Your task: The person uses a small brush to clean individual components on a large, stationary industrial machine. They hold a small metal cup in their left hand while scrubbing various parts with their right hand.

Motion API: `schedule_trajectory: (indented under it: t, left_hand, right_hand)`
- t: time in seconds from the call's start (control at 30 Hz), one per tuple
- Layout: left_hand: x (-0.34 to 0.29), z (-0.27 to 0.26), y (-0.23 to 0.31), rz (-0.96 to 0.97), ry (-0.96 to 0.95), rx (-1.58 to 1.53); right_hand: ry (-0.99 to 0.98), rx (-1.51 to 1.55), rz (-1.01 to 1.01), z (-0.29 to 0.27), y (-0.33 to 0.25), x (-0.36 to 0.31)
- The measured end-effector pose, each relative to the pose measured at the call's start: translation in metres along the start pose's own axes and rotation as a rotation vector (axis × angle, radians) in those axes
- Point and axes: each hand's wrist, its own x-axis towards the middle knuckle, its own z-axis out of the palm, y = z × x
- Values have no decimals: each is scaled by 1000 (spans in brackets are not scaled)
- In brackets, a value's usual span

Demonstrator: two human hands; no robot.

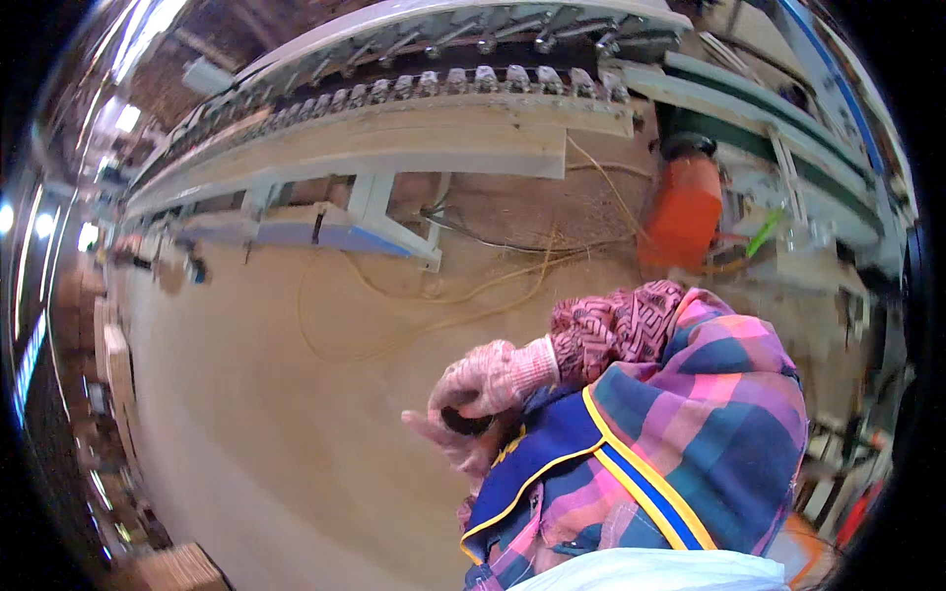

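Pale cloth (650, 571) nearest you, well below the long machine (424, 148); your gloved hands meet at a small dark thing (466, 424).

Below the machine and well apart from it, the dark thing sits between your hands. Your right hand (490, 379) has its fingers bent together, clamped onto it; your left hand (463, 453) lies lower, one finger stretched out, the rest too hidden to tell how they close. For a steady hold, the left palm probably serves best as support, with the right fingertips pinching firmly.
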Motion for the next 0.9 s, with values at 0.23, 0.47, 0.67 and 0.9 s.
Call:
schedule_trajectory:
  t: [0.23, 0.47, 0.67, 0.9]
  left_hand:
    - [105, -4, 47, 51, -303, 435]
    - [188, 9, 56, 283, -585, 619]
    - [231, 39, 81, 260, -650, 732]
    - [287, 90, 155, 69, -472, 528]
  right_hand:
    - [350, 69, 58, -33, 1, 16]
    - [494, 159, 237, -75, -7, 37]
    - [553, 164, 204, -123, 0, 61]
    - [604, 120, -114, -207, -13, 107]
